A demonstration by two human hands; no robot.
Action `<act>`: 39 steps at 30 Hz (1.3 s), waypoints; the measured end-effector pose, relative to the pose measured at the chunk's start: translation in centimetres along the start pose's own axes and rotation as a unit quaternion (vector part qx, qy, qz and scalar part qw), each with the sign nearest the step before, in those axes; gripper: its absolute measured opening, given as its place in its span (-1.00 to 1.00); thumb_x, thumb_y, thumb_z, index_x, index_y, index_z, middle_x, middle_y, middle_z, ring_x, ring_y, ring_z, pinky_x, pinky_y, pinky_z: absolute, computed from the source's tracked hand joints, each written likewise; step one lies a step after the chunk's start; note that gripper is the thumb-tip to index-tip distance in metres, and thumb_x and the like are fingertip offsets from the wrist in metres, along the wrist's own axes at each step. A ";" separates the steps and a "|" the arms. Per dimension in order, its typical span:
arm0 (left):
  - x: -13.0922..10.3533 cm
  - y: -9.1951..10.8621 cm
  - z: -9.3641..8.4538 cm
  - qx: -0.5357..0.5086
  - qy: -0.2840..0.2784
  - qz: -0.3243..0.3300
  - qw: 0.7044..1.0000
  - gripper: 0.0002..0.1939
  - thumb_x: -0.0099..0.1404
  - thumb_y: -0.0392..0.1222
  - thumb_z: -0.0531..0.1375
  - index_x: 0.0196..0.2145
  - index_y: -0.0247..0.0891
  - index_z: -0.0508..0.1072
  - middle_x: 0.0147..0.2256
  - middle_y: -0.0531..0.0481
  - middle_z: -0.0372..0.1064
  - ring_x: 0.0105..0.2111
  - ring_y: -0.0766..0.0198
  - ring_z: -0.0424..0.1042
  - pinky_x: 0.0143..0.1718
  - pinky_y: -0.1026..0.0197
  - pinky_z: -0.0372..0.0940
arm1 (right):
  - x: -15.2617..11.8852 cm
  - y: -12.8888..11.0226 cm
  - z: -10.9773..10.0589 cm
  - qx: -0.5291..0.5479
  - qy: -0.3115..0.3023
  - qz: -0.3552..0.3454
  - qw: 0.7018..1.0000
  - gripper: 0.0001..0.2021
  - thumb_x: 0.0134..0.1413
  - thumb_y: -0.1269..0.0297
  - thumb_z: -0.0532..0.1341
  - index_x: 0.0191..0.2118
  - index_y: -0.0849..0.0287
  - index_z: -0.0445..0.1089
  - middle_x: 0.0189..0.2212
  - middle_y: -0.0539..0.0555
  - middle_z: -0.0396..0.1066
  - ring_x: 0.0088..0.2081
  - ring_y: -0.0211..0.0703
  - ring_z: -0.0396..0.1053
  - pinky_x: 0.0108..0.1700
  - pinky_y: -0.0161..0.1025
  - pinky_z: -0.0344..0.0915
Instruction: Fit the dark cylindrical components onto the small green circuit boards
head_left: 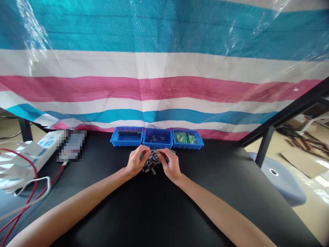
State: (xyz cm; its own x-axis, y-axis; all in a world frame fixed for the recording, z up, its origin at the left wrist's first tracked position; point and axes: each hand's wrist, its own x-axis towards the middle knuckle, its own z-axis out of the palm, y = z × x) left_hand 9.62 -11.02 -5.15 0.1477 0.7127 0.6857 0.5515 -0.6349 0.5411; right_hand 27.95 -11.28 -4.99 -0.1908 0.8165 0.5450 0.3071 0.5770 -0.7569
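Note:
A heap of small metal pieces (151,165), mostly dark and silver cylinders and thin rods, lies on the black table between my hands. My left hand (136,162) curls around its left side, thumb and fingers bent towards each other. From the right, my right hand (170,165) bends over the heap with its fingertips among the pieces. Bits of green show inside both curled hands. What each set of fingertips grips is too small to make out.
Behind the heap stand three blue bins: the left bin (125,140) has a row of metal cylinders, the middle bin (168,141) thin rods, the right bin (189,146) green packets. A white power strip (42,147), a blurred phone-like device (72,145) and cables are at left; a striped sheet (164,89) hangs behind.

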 end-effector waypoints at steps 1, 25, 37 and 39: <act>-0.1 0.0 0.0 0.001 0.006 -0.006 1.000 -0.92 0.35 -0.22 0.13 -0.21 -0.24 0.36 -0.32 -0.01 0.45 -0.35 0.34 0.46 -0.29 0.33 0.33 | 0.0 0.0 0.0 -0.001 -0.001 0.010 1.000 -0.84 0.27 0.27 0.11 -0.16 0.14 0.42 -0.34 0.09 0.43 -0.35 -0.17 0.43 -0.28 -0.26 0.40; -0.2 -0.4 -0.3 -0.103 -0.031 -0.003 0.994 -0.88 0.39 -0.24 -0.01 -0.19 -0.23 0.31 -0.32 -0.05 0.28 -0.35 0.28 0.31 -0.28 0.21 0.26 | 0.0 0.2 -0.1 0.024 -0.014 0.045 0.999 -0.82 0.25 0.22 0.12 -0.18 0.14 0.43 -0.37 0.07 0.42 -0.39 -0.18 0.43 -0.33 -0.26 0.45; 0.0 0.0 -0.8 -0.070 -0.069 0.022 0.995 -0.85 0.30 -0.35 -0.02 -0.25 -0.25 0.31 -0.42 0.00 0.24 -0.44 0.30 0.23 -0.38 0.24 0.20 | 0.1 -0.1 -0.2 0.015 -0.012 0.038 0.999 -0.84 0.25 0.26 0.12 -0.19 0.14 0.43 -0.37 0.07 0.43 -0.38 -0.17 0.44 -0.29 -0.25 0.41; -0.1 0.0 -0.9 -0.075 -0.069 0.021 0.995 -0.85 0.29 -0.35 -0.05 -0.27 -0.25 0.29 -0.43 0.01 0.21 -0.46 0.30 0.20 -0.40 0.24 0.17 | 0.0 -0.1 -0.2 0.017 -0.013 0.043 0.999 -0.84 0.25 0.25 0.12 -0.19 0.13 0.43 -0.38 0.07 0.43 -0.39 -0.17 0.43 -0.30 -0.26 0.42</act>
State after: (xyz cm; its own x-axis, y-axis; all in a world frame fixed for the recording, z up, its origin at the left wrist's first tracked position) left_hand 8.91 -11.32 -4.77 0.2844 0.7121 0.6419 0.4160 -0.6949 0.5866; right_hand 28.08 -11.29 -4.84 -0.1886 0.8635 0.4677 0.2920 0.5041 -0.8128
